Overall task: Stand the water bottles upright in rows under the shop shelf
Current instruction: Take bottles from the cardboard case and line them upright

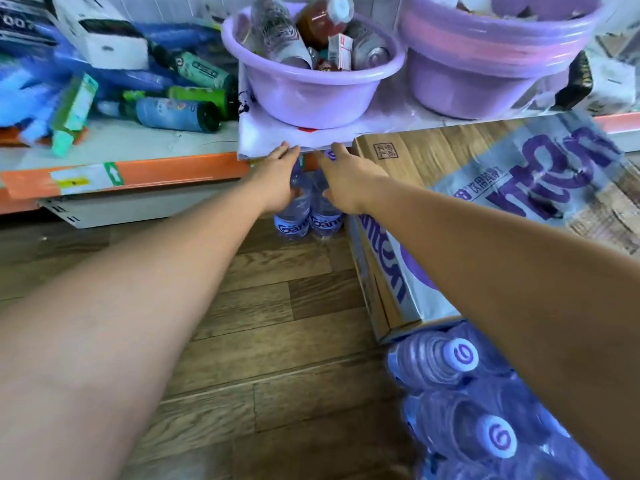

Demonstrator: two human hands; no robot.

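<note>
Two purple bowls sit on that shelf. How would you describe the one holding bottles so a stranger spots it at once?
Find the white shop shelf with the orange front edge. Two lilac plastic basins stand on it; take the smaller left basin. Unlike the larger right basin, which has a pink basin nested inside, it is crammed with bottles and cans.

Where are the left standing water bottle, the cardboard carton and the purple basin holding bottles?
left standing water bottle (292, 221), head view, on its printed label.
cardboard carton (429, 157), head view, on its bare brown top.
purple basin (311, 98), head view, on its outer front wall.
</note>
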